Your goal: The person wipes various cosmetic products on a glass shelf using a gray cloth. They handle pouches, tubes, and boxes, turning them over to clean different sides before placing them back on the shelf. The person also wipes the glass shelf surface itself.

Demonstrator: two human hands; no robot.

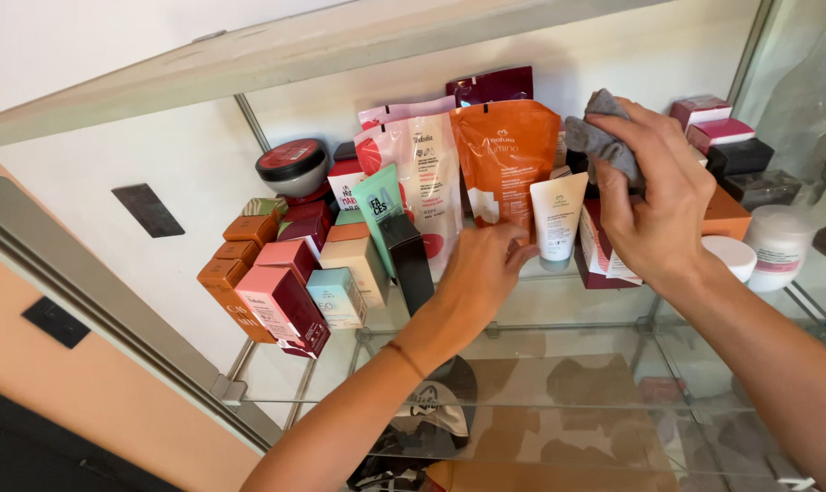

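The scene is bright and evenly lit by soft daylight, seemingly from the right, where the glass side panel (809, 82) is washed pale and hazy. Shadows are gentle: a dim one lies beneath the boxes at the left, and muted patches show through the glass shelf (559, 364). The glass carries faint reflections. Straight edges bow slightly near the frame borders. Focus is mostly crisp; the near lower corners soften.

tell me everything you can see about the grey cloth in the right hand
The grey cloth is a small, soft-looking fabric piece, bunched and crumpled. The right hand pinches it between thumb and fingers, raised above the glass shelf. It sits beside the top of the orange pouch, above a white tube; whether it touches them is unclear.
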